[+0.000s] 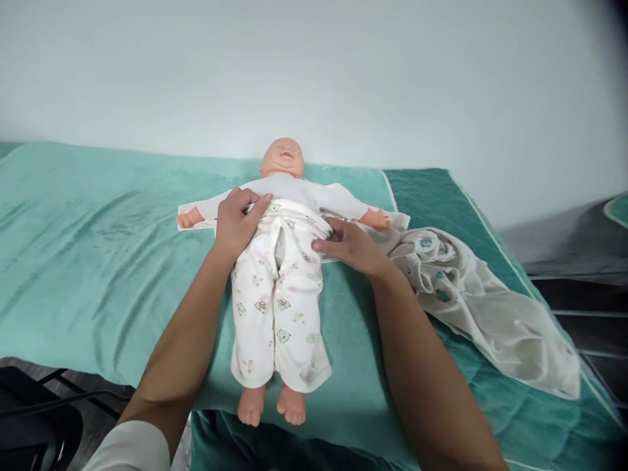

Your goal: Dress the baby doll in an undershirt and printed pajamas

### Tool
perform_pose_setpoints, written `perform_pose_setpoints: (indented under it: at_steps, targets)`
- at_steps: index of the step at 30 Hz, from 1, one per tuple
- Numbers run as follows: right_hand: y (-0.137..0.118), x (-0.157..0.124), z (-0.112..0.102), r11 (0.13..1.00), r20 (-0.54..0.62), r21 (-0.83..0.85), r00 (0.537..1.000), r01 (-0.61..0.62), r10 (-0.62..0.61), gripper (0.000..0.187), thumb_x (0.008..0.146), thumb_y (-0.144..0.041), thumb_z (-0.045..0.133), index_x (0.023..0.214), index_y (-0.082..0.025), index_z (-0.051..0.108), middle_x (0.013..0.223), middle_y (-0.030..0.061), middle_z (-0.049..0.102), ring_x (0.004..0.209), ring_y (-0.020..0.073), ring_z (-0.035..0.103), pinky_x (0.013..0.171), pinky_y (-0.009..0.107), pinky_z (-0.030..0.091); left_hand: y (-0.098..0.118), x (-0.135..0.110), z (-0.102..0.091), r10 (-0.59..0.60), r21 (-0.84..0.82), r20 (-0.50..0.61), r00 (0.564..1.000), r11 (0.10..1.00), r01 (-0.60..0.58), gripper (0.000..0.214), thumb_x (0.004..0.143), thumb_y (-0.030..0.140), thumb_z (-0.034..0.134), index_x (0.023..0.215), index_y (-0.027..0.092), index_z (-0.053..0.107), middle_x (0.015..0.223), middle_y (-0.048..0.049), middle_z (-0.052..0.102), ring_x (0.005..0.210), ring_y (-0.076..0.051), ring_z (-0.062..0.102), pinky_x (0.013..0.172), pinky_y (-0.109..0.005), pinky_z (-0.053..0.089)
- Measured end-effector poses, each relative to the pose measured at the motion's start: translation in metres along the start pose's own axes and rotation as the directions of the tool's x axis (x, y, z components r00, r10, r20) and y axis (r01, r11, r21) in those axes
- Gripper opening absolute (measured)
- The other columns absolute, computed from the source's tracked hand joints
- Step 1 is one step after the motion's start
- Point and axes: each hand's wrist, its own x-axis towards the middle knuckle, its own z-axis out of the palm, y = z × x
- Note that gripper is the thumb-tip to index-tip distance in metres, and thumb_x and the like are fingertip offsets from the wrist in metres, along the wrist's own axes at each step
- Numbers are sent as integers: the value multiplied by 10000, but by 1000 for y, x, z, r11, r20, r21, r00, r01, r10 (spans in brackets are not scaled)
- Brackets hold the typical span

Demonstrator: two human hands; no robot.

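Observation:
A baby doll (283, 159) lies on its back on the bed, head toward the wall and bare feet toward me. It wears a white long-sleeved top (299, 190) and white baby pants (277, 307) printed with small animals. My left hand (238, 219) grips the waistband of the pants at the doll's left-hand side in the picture, thumb on the cloth. On the opposite side, my right hand (350, 245) pinches the waistband near the hip, its fingertips partly hidden by the fabric. The pants' front has an open slit below the waist.
A crumpled white cloth with printed figures (490, 320) lies on the dark green quilted cover (422, 196) at the right. Light green sheet (98, 261) spreads to the left. The wall (314, 72) stands behind. A black object (39, 418) is at the lower left.

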Motion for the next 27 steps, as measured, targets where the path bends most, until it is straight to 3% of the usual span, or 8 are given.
perform_pose_setpoints:
  at_steps: [5,10,13,16,19,22,25,27]
  targets:
    - [1,1,9,999,-109,3,993,-43,43,490,692,-645,795,716,-178,650,670,-23,532,661,143,442,615,282,352,9,-21,-9,-13,-10,-39,999,1000,13,519,961,492,587,590,202,368,571,24,395,640,-137,402,660,-313,360]
    - [-5,1,18,993,-250,-118,968,-32,2,531,755,-627,715,572,-196,464,590,-41,339,616,110,314,552,280,244,15,-55,-20,-174,-7,-76,982,985,173,572,982,530,516,590,201,260,566,31,290,567,-115,306,573,-311,309]
    - [-6,0,19,985,-220,-170,975,-23,-15,584,784,-654,675,567,-207,368,588,-44,288,609,103,280,541,281,211,14,-70,-26,-246,3,-37,969,969,246,534,981,519,512,594,204,320,567,32,318,570,-118,327,568,-305,325]
    - [-4,-5,15,978,-140,-207,990,-15,-14,614,838,-695,603,586,-211,321,586,-43,270,607,103,274,544,281,202,7,-75,-31,-214,49,-3,977,976,214,420,955,489,578,654,212,482,666,14,487,696,-145,466,683,-317,417]
    - [-3,-12,11,978,-56,-207,998,-10,-2,611,872,-718,556,591,-202,388,588,-36,336,613,112,320,556,278,224,-2,-78,-34,-196,52,23,980,980,194,339,925,521,631,768,223,588,883,-24,589,881,-182,539,801,-349,464]
    - [-5,-20,9,988,32,-153,999,14,-9,554,856,-700,608,650,-187,564,637,-28,509,658,143,465,608,269,326,-6,-82,-36,-249,23,47,967,968,249,339,923,570,620,866,236,622,980,-40,601,922,-194,553,813,-362,483]
    - [-6,-22,9,997,123,-60,991,54,-46,425,806,-615,730,887,-198,732,884,-9,716,886,220,638,799,295,462,-3,-85,-36,-326,28,59,944,945,324,319,935,550,600,949,234,632,969,-33,642,881,-188,567,819,-362,481]
    - [-5,-21,12,999,133,14,990,49,-51,461,757,-556,806,1056,-210,748,1074,18,753,1042,257,659,915,338,488,-1,-83,-35,-374,19,63,925,927,373,312,930,541,603,971,233,635,924,-22,655,835,-180,567,797,-350,474]
